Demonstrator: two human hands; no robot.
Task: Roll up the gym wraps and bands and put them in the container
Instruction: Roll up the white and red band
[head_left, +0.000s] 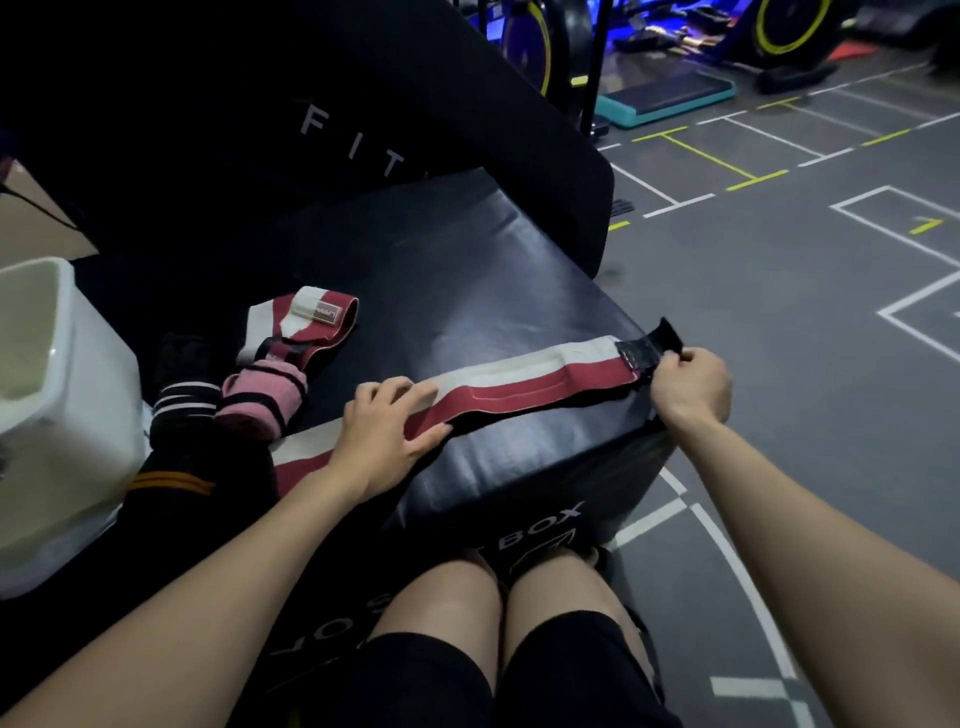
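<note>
Your left hand (387, 423) lies flat at frame centre, fingers straight, pinning the red-and-white wrap (524, 387) so it stays taut; your right hand (688, 382), centre right, pinches its black end tab (647, 348), likely to start rolling; white container (67, 384) waits at left edge.

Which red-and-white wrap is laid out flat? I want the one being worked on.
The long red-and-white wrap along the box's near edge, pressed by the left hand and pinched by the right hand; the folded wrap lies behind.
</note>
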